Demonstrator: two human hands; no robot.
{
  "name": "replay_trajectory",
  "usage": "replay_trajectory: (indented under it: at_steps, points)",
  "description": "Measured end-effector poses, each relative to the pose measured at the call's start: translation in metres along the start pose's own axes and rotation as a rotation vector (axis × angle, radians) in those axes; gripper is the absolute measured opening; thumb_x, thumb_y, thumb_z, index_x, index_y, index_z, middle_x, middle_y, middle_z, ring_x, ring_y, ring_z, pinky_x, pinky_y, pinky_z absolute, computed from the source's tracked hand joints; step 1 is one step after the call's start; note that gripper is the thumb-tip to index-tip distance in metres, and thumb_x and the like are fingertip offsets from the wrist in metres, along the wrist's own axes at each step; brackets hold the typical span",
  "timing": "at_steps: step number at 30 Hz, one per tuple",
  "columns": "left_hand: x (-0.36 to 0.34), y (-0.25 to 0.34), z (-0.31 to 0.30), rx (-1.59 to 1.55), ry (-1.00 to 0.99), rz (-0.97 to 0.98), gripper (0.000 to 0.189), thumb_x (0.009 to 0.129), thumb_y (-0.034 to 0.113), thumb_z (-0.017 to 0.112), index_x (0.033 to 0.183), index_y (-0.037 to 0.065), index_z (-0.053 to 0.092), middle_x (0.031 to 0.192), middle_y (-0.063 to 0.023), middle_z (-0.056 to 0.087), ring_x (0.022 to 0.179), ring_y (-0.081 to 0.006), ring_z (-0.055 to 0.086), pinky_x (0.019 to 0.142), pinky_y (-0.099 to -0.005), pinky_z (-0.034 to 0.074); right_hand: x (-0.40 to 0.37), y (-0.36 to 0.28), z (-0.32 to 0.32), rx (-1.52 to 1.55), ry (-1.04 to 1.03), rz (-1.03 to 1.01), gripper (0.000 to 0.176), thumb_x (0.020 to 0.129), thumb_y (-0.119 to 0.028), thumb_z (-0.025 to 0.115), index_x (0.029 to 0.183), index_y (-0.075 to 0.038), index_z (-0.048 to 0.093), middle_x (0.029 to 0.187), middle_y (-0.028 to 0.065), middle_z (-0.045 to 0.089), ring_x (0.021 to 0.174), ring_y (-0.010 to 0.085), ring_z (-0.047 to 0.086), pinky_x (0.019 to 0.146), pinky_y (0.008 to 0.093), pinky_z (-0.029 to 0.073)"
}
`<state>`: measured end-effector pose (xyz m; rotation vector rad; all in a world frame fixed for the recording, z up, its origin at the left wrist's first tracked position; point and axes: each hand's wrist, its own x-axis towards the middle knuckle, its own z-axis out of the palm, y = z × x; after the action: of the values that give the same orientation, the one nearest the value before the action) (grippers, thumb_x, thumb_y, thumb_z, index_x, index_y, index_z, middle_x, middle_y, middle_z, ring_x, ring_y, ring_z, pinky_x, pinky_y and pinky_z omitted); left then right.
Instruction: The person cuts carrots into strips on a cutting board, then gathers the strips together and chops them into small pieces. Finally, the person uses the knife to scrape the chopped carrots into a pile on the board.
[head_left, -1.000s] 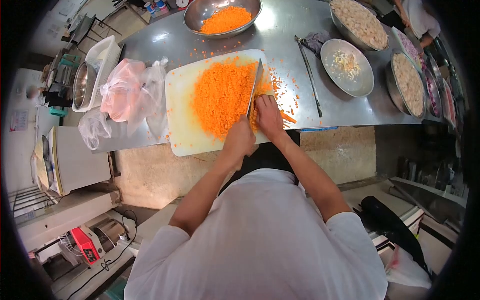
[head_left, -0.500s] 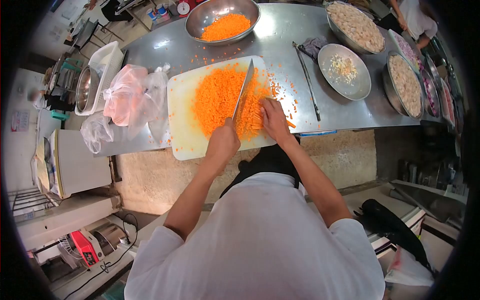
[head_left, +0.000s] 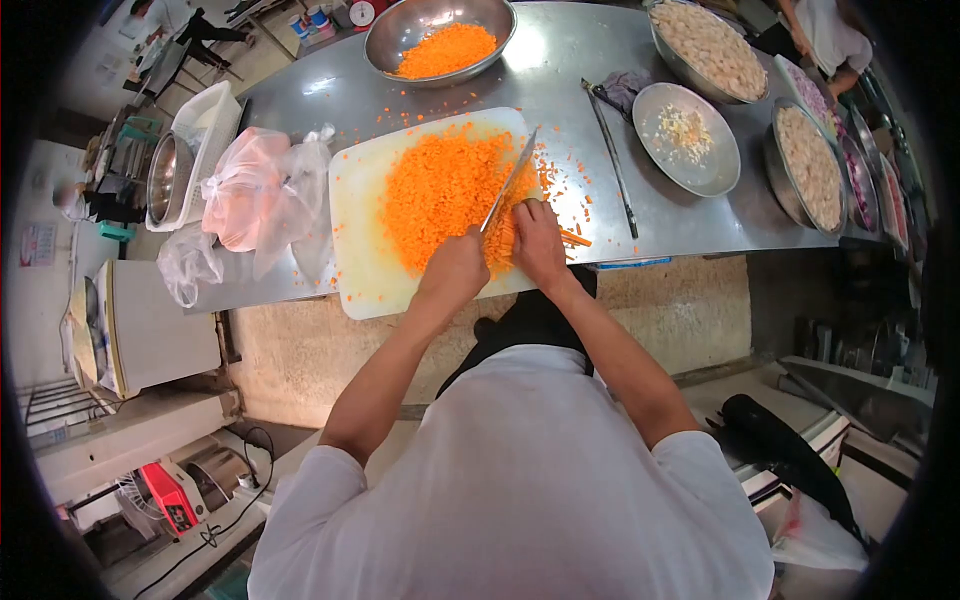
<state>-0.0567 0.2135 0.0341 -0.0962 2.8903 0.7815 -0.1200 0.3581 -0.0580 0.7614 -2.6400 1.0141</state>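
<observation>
My left hand is closed around the handle of a kitchen knife, whose blade points up and to the right over the cutting board. My right hand, fingers curled, holds down a bunch of carrot sticks just right of the blade; some stick out past the hand. A large heap of finely diced carrot covers the middle of the white cutting board. The blade's lower edge is partly hidden among the carrot pieces.
Beyond the board stands a metal bowl of diced carrot. A knife-sharpening steel or similar dark rod, a plate of chopped bits and bowls of pale chunks are rightward. Plastic bags and a white basket lie left. Another person is upper right.
The knife and my left hand have shifted slightly right, with the blade tilting further right. My right hand has turned and drawn a little left. A person now shows at the far upper left.
</observation>
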Motion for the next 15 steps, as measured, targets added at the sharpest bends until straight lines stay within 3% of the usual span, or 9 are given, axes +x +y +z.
replay_trajectory:
  at_steps: [3, 6, 12, 15]
  points:
    - [-0.019, 0.015, -0.018, -0.034, -0.038, -0.043, 0.014, 0.084, 0.005, 0.051, 0.090, -0.008, 0.051, 0.070, -0.0322, 0.058, 0.070, -0.0464, 0.060, 0.063, -0.0528, 0.047, 0.002, 0.000, 0.001, -0.015, 0.009, 0.003, 0.026, 0.072, 0.004, 0.054, 0.098, -0.001, 0.050, 0.097, 0.0157, 0.048, 0.094, 0.0353, 0.047, 0.081, 0.0432, 0.041]
    - [-0.001, 0.006, 0.014, -0.001, -0.047, -0.018, 0.011, 0.081, 0.000, 0.049, 0.087, -0.008, 0.052, 0.072, -0.0322, 0.059, 0.072, -0.0464, 0.062, 0.065, -0.0530, 0.049, 0.000, 0.001, 0.003, -0.002, 0.008, -0.001, 0.025, 0.073, 0.003, 0.055, 0.098, -0.001, 0.050, 0.097, 0.0158, 0.048, 0.094, 0.0352, 0.047, 0.081, 0.0431, 0.042]
    - [-0.013, 0.017, -0.014, -0.044, -0.058, -0.048, 0.013, 0.084, 0.005, 0.051, 0.089, -0.008, 0.052, 0.072, -0.0326, 0.058, 0.072, -0.0464, 0.061, 0.065, -0.0527, 0.047, 0.004, 0.001, 0.003, -0.026, 0.031, -0.010, 0.023, 0.073, 0.002, 0.055, 0.095, -0.001, 0.050, 0.095, 0.0160, 0.048, 0.093, 0.0353, 0.047, 0.082, 0.0431, 0.042]
    - [-0.002, 0.008, 0.024, -0.069, -0.021, -0.042, 0.015, 0.086, 0.006, 0.051, 0.089, -0.008, 0.053, 0.074, -0.0330, 0.058, 0.075, -0.0461, 0.061, 0.068, -0.0530, 0.047, 0.000, 0.001, 0.004, -0.005, 0.016, 0.014, 0.023, 0.073, 0.003, 0.055, 0.094, -0.001, 0.050, 0.095, 0.0161, 0.048, 0.092, 0.0354, 0.047, 0.081, 0.0433, 0.042]
